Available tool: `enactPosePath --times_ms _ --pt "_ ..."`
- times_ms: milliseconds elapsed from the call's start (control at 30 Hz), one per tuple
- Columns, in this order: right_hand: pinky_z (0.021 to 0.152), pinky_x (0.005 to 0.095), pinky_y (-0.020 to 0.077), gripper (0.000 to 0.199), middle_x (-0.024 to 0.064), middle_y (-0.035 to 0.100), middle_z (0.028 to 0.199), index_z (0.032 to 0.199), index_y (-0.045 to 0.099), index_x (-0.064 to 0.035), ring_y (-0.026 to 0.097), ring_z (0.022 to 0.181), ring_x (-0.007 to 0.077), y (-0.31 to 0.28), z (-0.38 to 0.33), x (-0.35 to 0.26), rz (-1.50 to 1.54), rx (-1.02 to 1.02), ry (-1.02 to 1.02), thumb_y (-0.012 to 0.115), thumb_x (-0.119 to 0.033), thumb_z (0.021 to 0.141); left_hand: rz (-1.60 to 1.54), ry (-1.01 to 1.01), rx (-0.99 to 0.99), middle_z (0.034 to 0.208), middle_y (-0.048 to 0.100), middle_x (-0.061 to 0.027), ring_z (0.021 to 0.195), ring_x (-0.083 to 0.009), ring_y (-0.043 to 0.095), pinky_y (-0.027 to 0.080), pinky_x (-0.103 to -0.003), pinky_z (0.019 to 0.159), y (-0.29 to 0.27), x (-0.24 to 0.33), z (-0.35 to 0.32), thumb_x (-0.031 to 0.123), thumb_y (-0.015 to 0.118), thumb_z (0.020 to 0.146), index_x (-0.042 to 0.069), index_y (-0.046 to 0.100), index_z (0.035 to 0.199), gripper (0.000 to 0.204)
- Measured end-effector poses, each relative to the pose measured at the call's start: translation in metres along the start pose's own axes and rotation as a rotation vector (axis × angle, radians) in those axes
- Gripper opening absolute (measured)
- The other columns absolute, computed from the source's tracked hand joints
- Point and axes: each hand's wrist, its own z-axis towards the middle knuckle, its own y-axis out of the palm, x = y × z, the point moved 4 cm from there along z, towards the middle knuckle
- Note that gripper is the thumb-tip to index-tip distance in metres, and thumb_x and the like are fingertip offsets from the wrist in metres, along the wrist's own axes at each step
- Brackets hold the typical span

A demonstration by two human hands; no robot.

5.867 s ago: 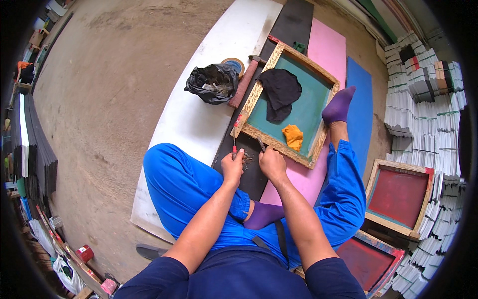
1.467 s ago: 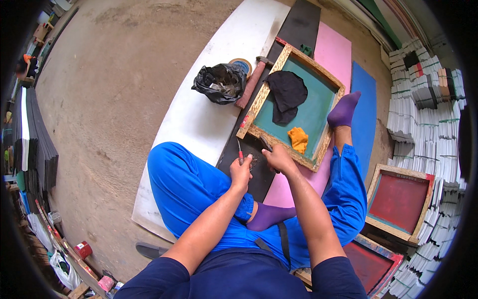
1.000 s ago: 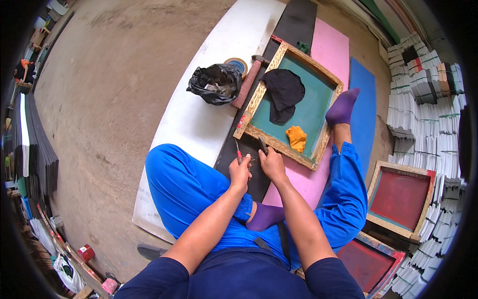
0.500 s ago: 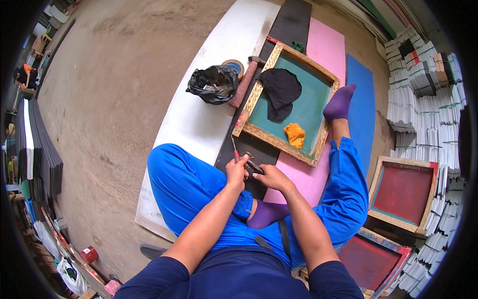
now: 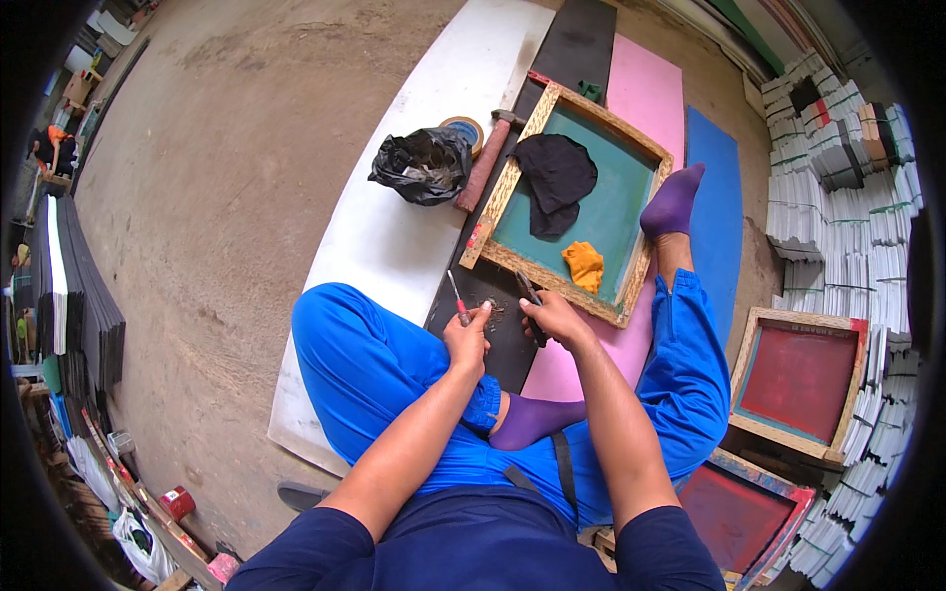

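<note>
The left hand (image 5: pixel 467 341) has a closed grip on a screwdriver (image 5: pixel 460 307), and the right hand (image 5: pixel 558 320), nearer the wooden frame (image 5: pixel 548 285) just ahead, on a dark plier-like tool (image 5: pixel 529 291).

Two hands (image 5: pixel 467 340), one screwdriver (image 5: pixel 463 317) and one pair of pliers (image 5: pixel 530 291) at the centre. One hammer (image 5: pixel 486 165), one black bag (image 5: pixel 419 192) and one roll of tape (image 5: pixel 461 125) at upper centre. Three wooden frames (image 5: pixel 506 187) — one green at upper centre, two red at lower right. Four long sheets (image 5: pixel 335 236): white, black, pink, blue. Two purple socks (image 5: pixel 675 202). One black cloth (image 5: pixel 555 177), one orange cloth (image 5: pixel 583 266).
</note>
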Motion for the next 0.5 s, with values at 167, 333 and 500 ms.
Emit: enactPosePath --times_ms 167,333,500 --pt "0.05 0.0333 0.0489 0.027 0.0079 0.064 0.078 0.098 0.057 0.0003 0.065 0.062 0.0174 -0.005 0.009 -0.015 -0.074 0.026 0.045 0.056 -0.027 0.098 -0.028 -0.009 -0.028 0.07 0.054 -0.0003 0.039 -0.0076 0.043 0.032 -0.024 0.037 0.003 0.0 0.001 0.033 0.077 0.085 0.003 0.063 0.094 0.034" --pt "0.047 0.0336 0.0469 0.028 0.0093 0.064 0.073 0.094 0.058 0.0015 0.064 0.058 0.0195 -0.007 0.019 -0.022 -0.135 0.037 0.07 0.056 -0.027 0.098 -0.057 -0.01 -0.052 0.07 0.054 -0.0004 0.039 -0.0076 0.042 0.031 -0.023 0.037 0.005 0.0 0.002 0.031 0.075 0.087 0.005 0.062 0.091 0.03" --pt "0.043 0.0355 0.0461 0.033 0.0109 0.062 0.062 0.088 0.058 0.0044 0.063 0.051 0.0205 -0.007 0.016 -0.033 -0.213 0.028 0.11 0.056 -0.027 0.098 -0.08 -0.02 -0.061 0.068 0.053 0.0002 0.039 -0.0073 0.042 0.031 -0.023 0.036 0.008 0.003 0.001 0.03 0.074 0.087 0.005 0.061 0.09 0.029"
